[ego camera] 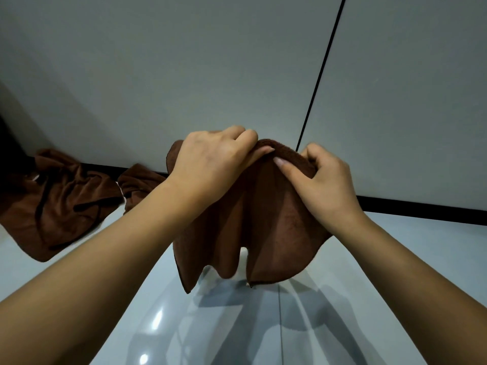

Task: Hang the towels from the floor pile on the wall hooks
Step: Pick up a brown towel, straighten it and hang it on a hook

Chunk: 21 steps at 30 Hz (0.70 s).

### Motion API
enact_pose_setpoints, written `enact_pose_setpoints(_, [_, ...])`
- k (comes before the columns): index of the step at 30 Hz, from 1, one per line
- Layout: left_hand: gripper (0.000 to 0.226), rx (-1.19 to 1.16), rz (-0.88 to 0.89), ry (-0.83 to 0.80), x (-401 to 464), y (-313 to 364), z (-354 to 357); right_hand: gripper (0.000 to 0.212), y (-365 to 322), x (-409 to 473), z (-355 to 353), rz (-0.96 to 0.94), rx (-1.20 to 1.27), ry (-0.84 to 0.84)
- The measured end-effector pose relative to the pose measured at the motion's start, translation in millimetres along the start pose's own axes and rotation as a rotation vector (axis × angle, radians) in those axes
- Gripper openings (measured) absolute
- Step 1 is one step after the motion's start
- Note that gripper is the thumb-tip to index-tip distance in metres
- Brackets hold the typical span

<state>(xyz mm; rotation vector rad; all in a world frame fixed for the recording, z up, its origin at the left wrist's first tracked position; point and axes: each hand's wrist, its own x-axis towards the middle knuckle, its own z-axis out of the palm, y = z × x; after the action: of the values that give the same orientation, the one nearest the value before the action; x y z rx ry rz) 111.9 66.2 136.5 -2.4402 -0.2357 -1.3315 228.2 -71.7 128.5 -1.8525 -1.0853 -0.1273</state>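
A plain grey wall fills the top of the view. A thin black line runs down the wall, slanting to the left. Where the wall ends, a black strip runs along its bottom edge. Below the strip lies a shiny pale floor with bright spots of light and dark shadows on it.

A towel is held up in the middle, before the wall, gripped at its top by the left hand and the right hand. The towel pile is seen to the left on the floor, against the wall's base.
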Motion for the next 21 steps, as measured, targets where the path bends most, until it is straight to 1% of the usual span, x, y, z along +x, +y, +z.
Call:
enact_pose_setpoints(3, [0.043,-0.013,-0.02,-0.026,-6.6,1.8,8.5,0.031,5.9,1.3,-0.2,-0.042,-0.305,-0.052])
enact_pose_setpoints(4, [0.043,-0.018,-0.028,-0.038,-8.9,3.1,12.1,0.029,9.3,1.4,1.9,-0.033,-0.371,-0.051])
enact_pose_setpoints(8, [0.041,-0.052,-0.092,-0.067,-17.9,10.5,32.4,0.024,20.5,4.1,21.9,-0.001,-0.39,-0.04])
enact_pose_setpoints(9, [0.041,-0.05,-0.1,-0.075,-20.5,10.4,38.6,0.023,24.6,6.7,27.2,-0.012,-0.428,-0.05])
enact_pose_setpoints(11, [0.041,-0.022,-0.084,-0.094,-25.7,5.4,47.7,0.028,33.9,12.5,33.5,-0.099,-0.591,-0.078])
enact_pose_setpoints(14, [0.042,0.03,-0.033,-0.168,-39.5,-11.7,64.5,0.036,58.8,16.0,42.5,-0.355,-0.783,-0.067])
enact_pose_setpoints(16, [0.043,0.041,0.022,-0.229,-50.2,-19.7,78.9,0.035,71.6,14.5,48.6,-0.481,-0.905,-0.08])
enact_pose_setpoints(18, [0.043,0.029,0.057,-0.287,-54.6,-23.4,92.6,0.033,83.7,17.6,53.8,-0.535,-0.925,-0.113])
enact_pose_setpoints(21, [0.043,0.01,0.053,-0.359,-40.2,-29.4,96.7,0.037,81.8,35.2,51.3,-0.526,-0.902,-0.129])
